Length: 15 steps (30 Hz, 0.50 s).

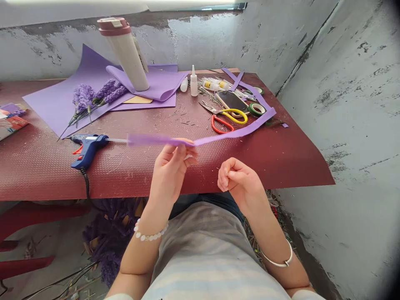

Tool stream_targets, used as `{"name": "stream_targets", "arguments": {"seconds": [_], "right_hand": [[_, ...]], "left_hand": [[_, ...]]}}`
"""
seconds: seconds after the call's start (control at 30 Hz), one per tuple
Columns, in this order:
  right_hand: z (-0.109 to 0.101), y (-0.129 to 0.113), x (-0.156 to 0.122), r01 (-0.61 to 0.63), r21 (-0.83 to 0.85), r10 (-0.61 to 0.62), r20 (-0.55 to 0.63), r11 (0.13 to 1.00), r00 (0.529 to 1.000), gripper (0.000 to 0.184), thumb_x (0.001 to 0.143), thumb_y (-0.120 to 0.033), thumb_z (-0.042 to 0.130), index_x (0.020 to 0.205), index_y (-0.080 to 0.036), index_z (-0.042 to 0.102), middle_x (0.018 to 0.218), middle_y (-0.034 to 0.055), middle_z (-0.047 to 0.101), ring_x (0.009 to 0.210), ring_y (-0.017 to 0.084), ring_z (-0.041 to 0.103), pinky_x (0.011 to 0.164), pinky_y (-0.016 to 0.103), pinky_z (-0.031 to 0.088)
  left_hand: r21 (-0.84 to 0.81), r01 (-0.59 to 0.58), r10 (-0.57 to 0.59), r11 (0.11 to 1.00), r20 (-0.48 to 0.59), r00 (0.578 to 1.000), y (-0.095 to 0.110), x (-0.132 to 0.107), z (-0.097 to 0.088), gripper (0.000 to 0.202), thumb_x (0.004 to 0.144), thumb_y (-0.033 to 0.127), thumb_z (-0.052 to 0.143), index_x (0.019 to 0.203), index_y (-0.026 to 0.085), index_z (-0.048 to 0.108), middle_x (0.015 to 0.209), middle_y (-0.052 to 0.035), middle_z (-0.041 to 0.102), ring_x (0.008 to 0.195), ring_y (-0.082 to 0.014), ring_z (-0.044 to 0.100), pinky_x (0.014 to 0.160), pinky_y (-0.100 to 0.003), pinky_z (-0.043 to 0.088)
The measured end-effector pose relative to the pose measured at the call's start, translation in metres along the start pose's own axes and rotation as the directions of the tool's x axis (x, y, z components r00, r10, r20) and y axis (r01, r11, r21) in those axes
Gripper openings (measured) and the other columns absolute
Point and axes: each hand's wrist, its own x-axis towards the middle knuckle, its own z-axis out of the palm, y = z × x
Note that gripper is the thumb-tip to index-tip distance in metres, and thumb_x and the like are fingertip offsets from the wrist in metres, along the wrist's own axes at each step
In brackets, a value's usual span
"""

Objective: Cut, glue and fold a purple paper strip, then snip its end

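Note:
My left hand (173,166) is raised above the front edge of the red table (40,166), its fingertips pinched on a long purple foam strip (231,133). The strip runs right toward the green tape roll and sticks out left, blurred, toward the glue gun. To the right and slightly lower, my right hand (239,179) is curled into a loose fist with nothing visible in it. A blue hot glue gun (87,148) lies on the table left of my left hand.
Scissors with yellow and red handles (226,118), a phone (231,101), green tape roll (256,109), small glue bottles (193,82), a white tumbler (126,52), purple foam sheets (56,102) and lavender-like flowers (90,98) lie on the table. A concrete wall (343,125) stands to the right.

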Motion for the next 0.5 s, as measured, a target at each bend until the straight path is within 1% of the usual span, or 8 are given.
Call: {"name": "stream_targets", "arguments": {"seconds": [0.03, 0.1, 0.17, 0.2, 0.27, 0.33, 0.4, 0.5], "right_hand": [[-0.001, -0.002, -0.001, 0.006, 0.02, -0.007, 0.013, 1.0, 1.0, 0.01, 0.082, -0.023, 0.066, 0.074, -0.02, 0.061, 0.062, -0.0029, 0.057, 0.053, 0.012, 0.046, 0.053, 0.026, 0.038], [-0.005, -0.009, -0.003, 0.03, 0.017, -0.031, 0.04, 0.999, 0.999, 0.013, 0.084, -0.023, 0.06, 0.072, -0.021, 0.058, 0.061, -0.0024, 0.055, 0.052, 0.013, 0.045, 0.052, 0.028, 0.036], [-0.008, -0.019, -0.006, 0.084, -0.037, -0.082, 0.057, 0.996, 0.995, 0.016, 0.085, -0.023, 0.058, 0.069, -0.022, 0.054, 0.059, -0.0019, 0.052, 0.051, 0.014, 0.043, 0.051, 0.029, 0.034], [-0.01, -0.025, -0.008, 0.118, -0.073, -0.114, 0.057, 0.99, 0.992, 0.017, 0.084, -0.024, 0.057, 0.068, -0.023, 0.052, 0.059, -0.0017, 0.052, 0.051, 0.014, 0.041, 0.051, 0.029, 0.032], [-0.014, -0.038, -0.013, 0.173, -0.139, -0.167, 0.054, 0.975, 0.985, 0.017, 0.083, -0.025, 0.058, 0.068, -0.024, 0.051, 0.059, -0.0016, 0.05, 0.051, 0.015, 0.039, 0.05, 0.03, 0.03], [-0.016, -0.052, -0.018, 0.213, -0.201, -0.207, 0.051, 0.956, 0.977, 0.017, 0.083, -0.026, 0.058, 0.069, -0.024, 0.05, 0.06, -0.0017, 0.049, 0.052, 0.015, 0.038, 0.05, 0.03, 0.029], [-0.017, -0.067, -0.021, 0.251, -0.259, -0.242, 0.065, 0.933, 0.968, 0.016, 0.083, -0.026, 0.058, 0.069, -0.024, 0.049, 0.061, -0.0016, 0.048, 0.054, 0.015, 0.038, 0.05, 0.03, 0.029], [-0.015, -0.085, -0.013, 0.298, -0.328, -0.278, 0.109, 0.896, 0.954, 0.018, 0.08, -0.026, 0.061, 0.069, -0.025, 0.046, 0.063, -0.0017, 0.048, 0.056, 0.015, 0.039, 0.052, 0.03, 0.03]], "left_hand": [[0.003, -0.029, 0.029, 1.0, -0.044, 0.999, 0.001, 0.004, 0.0, 0.017, 0.087, 0.036, 0.082, 0.084, 0.021, 0.077, 0.087, -0.0011, 0.073, 0.08, -0.0103, 0.069, 0.072, -0.018, 0.057], [0.001, -0.07, 0.069, 0.998, -0.104, 0.992, 0.007, 0.015, 0.001, 0.021, 0.092, 0.033, 0.077, 0.077, 0.019, 0.073, 0.088, -0.0013, 0.072, 0.087, -0.011, 0.069, 0.079, -0.019, 0.057], [-0.036, -0.048, 0.044, 0.998, -0.108, 0.993, 0.021, 0.029, 0.003, 0.028, 0.098, 0.029, 0.07, 0.072, 0.018, 0.067, 0.085, -0.001, 0.07, 0.085, -0.0115, 0.071, 0.084, -0.023, 0.058], [-0.071, -0.016, 0.008, 0.997, -0.099, 0.995, 0.03, 0.037, 0.005, 0.032, 0.1, 0.027, 0.066, 0.07, 0.018, 0.063, 0.073, 0.0014, 0.064, 0.071, -0.0092, 0.067, 0.079, -0.022, 0.058], [-0.119, 0.089, -0.097, 0.989, -0.069, 0.993, 0.048, 0.051, 0.01, 0.036, 0.105, 0.023, 0.057, 0.07, 0.018, 0.058, 0.054, 0.0085, 0.041, 0.043, -0.0038, 0.043, 0.057, -0.015, 0.049], [-0.121, 0.198, -0.202, 0.973, -0.023, 0.979, 0.065, 0.062, 0.018, 0.045, 0.11, 0.027, 0.045, 0.066, 0.018, 0.053, 0.049, 0.0099, 0.028, 0.036, -0.0035, 0.026, 0.043, -0.013, 0.036], [-0.106, 0.27, -0.267, 0.957, 0.038, 0.963, 0.076, 0.071, 0.028, 0.057, 0.11, 0.048, 0.038, 0.062, 0.019, 0.046, 0.048, 0.0088, 0.025, 0.035, -0.0046, 0.02, 0.036, -0.017, 0.026], [-0.072, 0.32, -0.309, 0.945, 0.128, 0.942, 0.077, 0.086, 0.044, 0.071, 0.092, 0.085, 0.037, 0.061, 0.021, 0.042, 0.05, 0.0079, 0.027, 0.036, -0.0042, 0.019, 0.033, -0.021, 0.019]]}}
